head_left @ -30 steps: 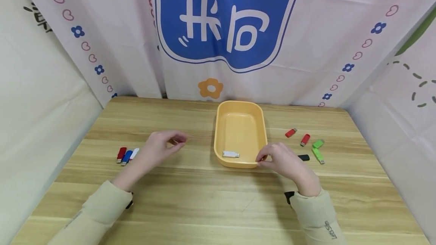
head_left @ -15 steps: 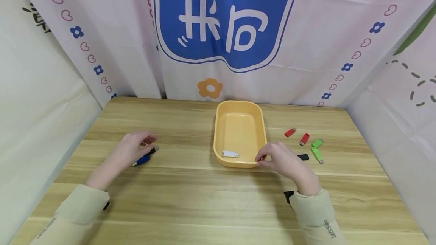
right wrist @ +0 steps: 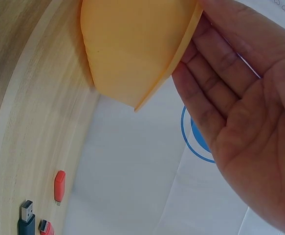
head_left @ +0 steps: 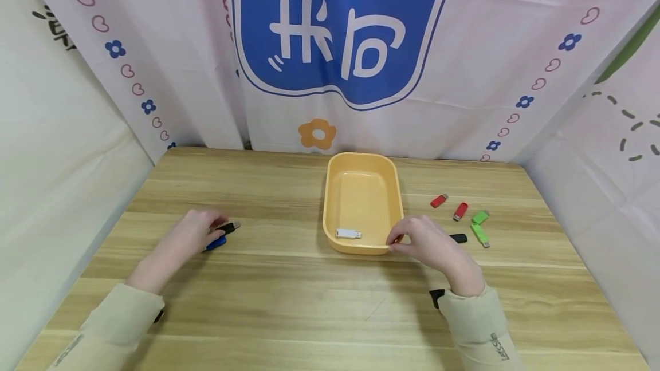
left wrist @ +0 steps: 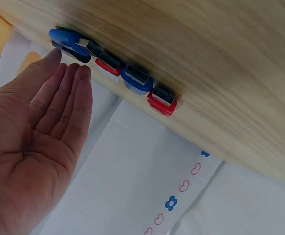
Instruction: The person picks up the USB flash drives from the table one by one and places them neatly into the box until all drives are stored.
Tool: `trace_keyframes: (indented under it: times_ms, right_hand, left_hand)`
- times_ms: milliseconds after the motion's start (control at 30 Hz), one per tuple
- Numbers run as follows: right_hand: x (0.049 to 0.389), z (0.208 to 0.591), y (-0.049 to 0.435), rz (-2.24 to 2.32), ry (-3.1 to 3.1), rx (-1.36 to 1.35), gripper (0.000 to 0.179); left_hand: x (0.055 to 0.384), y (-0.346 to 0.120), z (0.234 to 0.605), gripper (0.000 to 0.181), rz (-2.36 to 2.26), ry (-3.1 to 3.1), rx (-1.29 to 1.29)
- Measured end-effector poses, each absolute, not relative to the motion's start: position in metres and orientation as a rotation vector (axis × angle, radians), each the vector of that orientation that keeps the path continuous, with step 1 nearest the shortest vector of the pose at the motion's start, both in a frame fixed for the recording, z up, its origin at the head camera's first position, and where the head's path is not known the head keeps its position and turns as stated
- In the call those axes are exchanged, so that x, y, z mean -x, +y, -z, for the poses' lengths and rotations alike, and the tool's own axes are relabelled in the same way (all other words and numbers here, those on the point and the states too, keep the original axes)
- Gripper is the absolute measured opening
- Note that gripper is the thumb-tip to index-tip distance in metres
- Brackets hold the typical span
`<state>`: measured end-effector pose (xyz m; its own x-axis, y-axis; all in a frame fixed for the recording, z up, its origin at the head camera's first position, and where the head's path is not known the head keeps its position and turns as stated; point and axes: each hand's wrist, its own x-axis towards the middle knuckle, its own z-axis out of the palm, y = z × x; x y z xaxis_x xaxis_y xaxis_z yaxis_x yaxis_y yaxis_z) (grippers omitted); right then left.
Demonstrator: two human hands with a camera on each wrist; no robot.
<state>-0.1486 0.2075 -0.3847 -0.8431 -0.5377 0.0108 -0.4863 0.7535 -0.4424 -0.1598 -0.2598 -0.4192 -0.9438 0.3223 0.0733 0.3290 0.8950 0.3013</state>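
Note:
My left hand (head_left: 193, 233) is low over the left of the table, thumb and forefinger pinching a black USB stick (head_left: 228, 228). Just beside it is a blue USB stick (head_left: 216, 243). From the left wrist view, my left hand (left wrist: 44, 127) is at the end of a row of sticks, among them a red USB stick (left wrist: 162, 102) and another blue one (left wrist: 136, 81). A yellow plastic tray (head_left: 330, 199) stands in the middle with a white USB stick (head_left: 348, 233) in it. My right hand (head_left: 425, 242) pinches its near right rim, which shows in the right wrist view too.
Right of the tray lie two red USB sticks (head_left: 439, 200), a green swivel USB stick (head_left: 480, 236) by another green piece (head_left: 480, 217), and a black USB stick (head_left: 458, 238). Printed cloth (head_left: 278, 125) hangs behind the wooden table (head_left: 319, 314) and along both sides.
My left hand has moved left from mid-table to the sticks, and its fingers have closed on the black one. My right hand has stayed on the tray rim.

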Motion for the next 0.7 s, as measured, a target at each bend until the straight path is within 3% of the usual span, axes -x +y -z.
trace_keyframes:
  times_ms: [233,700]
  right_hand:
    - [0.148,0.3844,0.2074,0.679,2.827,0.829,0.004]
    - [0.1481,0.3846,0.2069,0.669,2.83,0.829,0.004]
  left_hand:
    - [0.1586,-0.2587,0.4201,0.014,0.419,-3.046,0.55]
    - [0.1634,-0.2592,0.4214,0.017,0.341,-3.084,0.547]
